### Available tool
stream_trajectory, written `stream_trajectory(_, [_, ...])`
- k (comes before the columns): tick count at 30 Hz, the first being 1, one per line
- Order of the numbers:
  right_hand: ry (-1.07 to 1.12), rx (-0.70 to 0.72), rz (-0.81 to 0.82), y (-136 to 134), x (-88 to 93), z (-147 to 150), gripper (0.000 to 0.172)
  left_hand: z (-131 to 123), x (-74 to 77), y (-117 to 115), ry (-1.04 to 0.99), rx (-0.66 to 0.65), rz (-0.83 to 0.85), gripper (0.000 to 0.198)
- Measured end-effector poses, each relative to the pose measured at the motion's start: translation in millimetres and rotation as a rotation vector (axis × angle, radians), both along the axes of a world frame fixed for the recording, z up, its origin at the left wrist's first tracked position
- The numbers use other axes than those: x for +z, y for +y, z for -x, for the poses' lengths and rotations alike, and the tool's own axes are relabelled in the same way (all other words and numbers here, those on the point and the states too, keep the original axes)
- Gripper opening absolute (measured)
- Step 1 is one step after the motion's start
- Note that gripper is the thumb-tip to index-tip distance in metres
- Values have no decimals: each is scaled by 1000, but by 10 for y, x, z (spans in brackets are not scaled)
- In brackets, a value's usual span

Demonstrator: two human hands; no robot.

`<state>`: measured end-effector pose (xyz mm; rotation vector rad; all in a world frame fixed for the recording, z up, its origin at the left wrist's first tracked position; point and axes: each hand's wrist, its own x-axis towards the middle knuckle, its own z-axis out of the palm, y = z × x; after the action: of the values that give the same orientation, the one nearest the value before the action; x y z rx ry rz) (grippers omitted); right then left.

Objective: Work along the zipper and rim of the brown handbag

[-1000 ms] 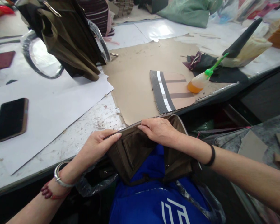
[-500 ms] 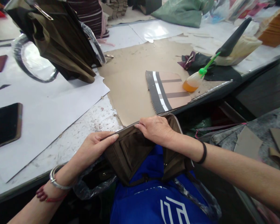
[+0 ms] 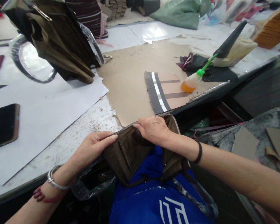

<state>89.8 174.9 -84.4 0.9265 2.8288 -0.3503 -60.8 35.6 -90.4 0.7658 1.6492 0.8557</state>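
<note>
A brown fabric bag [image 3: 133,155] lies in my lap against the table edge, its mouth held wide. My left hand [image 3: 93,147] pinches the bag's rim on the left, thumb along the top. My right hand [image 3: 154,129] is closed over the rim on the right, fingers curled inside. An inner pocket shows on the bag's lining. Plastic-wrapped handles [image 3: 93,183] hang below it over my blue apron [image 3: 154,199].
On the table lie a black phone [image 3: 3,124] on white paper [image 3: 49,109], a second olive bag [image 3: 58,40] with wrapped handles, a striped material piece [image 3: 165,91] on tan card, and a glue bottle [image 3: 193,81] with a green nozzle. Cardboard scraps [image 3: 245,143] lie at right.
Both hands keep the same hold on the bag's rim. The view has drifted slightly, so the table's things sit a little further left.
</note>
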Motion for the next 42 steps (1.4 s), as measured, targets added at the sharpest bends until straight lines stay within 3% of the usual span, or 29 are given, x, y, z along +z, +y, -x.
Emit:
stream_trajectory(5, [7,-23,6,5,-24,23,37,11,24,7,-89,16,33,29])
stream_trajectory(12, [30,-35,24,23,-52,41,36,14,106,93,-55,-39,114,29])
stream_trajectory(15, [45,-44,32,34,-55,49,35,12,107,119,42,-90,115,32])
stream_trajectory(20, [66,-50,49,47,-54,64,33,41,107,164,462,-195,-36,33])
stream_trajectory(30, [32,-76,105,72,-35,56,32,95,1,506,239,-406,159,36])
stream_trajectory(38, [5,-77,118,87,-22,41,32,19,-1,751,522,-505,195,35])
stream_trajectory(42, [0,-78,81,71,-52,37,33,-59,9,762,551,-446,174,34])
